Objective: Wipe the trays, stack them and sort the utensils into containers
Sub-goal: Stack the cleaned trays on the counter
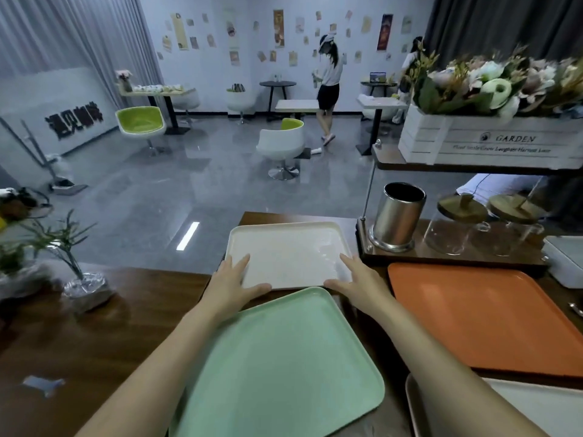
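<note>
A white tray [288, 247] lies at the far edge of the wooden counter [94, 335]. My left hand [232, 280] rests on its near left corner, fingers straight on the tray and thumb along the near rim. My right hand [355, 283] lies the same way on its near right corner. A mint green tray [277, 367] sits closer to me, under both forearms. An orange tray [482, 316] lies to the right. Another pale tray [536, 408] shows at the bottom right corner. A steel utensil cup [399, 220] stands on a dark stand behind the orange tray.
Two glass jars with wooden lids [460, 222] stand beside the cup. A white flower crate [492, 140] sits on a shelf above. A potted plant [79, 272] is at the counter's left. A white box [564, 257] is at the right edge. Beyond are chairs, tables and two people.
</note>
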Demonstrator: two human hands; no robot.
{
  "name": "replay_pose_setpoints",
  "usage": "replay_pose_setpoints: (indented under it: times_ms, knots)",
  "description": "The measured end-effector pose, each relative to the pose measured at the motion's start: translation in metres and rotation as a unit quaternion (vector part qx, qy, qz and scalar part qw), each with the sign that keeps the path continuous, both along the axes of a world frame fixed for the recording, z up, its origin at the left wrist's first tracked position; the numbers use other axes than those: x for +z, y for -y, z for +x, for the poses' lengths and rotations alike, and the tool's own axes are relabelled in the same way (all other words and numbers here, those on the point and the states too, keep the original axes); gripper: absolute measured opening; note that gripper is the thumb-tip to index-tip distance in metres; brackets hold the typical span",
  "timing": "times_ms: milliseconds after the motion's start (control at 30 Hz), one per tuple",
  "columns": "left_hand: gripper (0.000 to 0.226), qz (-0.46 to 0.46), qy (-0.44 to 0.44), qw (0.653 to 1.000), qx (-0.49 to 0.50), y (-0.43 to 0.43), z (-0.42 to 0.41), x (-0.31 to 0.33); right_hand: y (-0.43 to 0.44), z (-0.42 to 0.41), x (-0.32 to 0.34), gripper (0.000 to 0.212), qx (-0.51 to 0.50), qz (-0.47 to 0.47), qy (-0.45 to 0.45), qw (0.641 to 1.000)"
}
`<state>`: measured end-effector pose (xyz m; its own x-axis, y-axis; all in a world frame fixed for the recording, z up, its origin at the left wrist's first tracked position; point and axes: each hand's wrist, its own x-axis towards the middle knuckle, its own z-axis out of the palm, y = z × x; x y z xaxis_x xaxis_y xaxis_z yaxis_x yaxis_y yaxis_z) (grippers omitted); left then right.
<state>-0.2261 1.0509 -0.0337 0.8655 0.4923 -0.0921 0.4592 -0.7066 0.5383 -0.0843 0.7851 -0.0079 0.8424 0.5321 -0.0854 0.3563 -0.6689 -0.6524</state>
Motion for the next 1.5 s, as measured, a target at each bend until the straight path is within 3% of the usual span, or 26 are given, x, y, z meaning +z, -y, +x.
replay_pose_setpoints:
  times_ms: [133,233,367,667,1100,1233,1367,1500]
  knots:
    - [0.115,0.022,-0.005,1.000,0.022,-0.009,0.004,-0.006,-0.005,0.002,0.000,0.074,-0.013,-0.008,-0.002,1.000]
    - [0.109,0.045,-0.021,0.998,0.031,-0.015,0.005,-0.010,-0.011,0.005,-0.005,0.082,-0.017,-0.012,-0.002,1.000]
    - [0.103,0.040,0.012,0.999,0.023,-0.021,0.008,-0.014,-0.015,0.010,-0.013,0.094,-0.025,-0.008,-0.013,1.000]
    - [0.088,0.017,0.065,0.998,-0.020,-0.044,0.044,0.004,-0.026,0.019,-0.020,0.086,-0.058,0.007,0.014,0.998]
    - [0.092,-0.036,0.069,0.995,-0.059,-0.077,0.066,-0.015,-0.046,0.023,-0.028,0.061,-0.076,-0.034,0.068,0.994]
    - [0.097,-0.031,0.078,0.995,-0.048,-0.075,0.058,-0.023,-0.044,0.023,-0.039,0.022,-0.055,-0.036,0.132,0.989]
    - [0.096,-0.022,0.071,0.996,-0.052,-0.074,0.050,-0.025,-0.040,0.021,-0.043,0.032,-0.026,-0.047,0.154,0.987]
    - [0.104,0.003,0.023,0.999,-0.042,-0.068,0.041,-0.016,-0.033,0.020,-0.035,0.028,-0.002,-0.037,0.083,0.996]
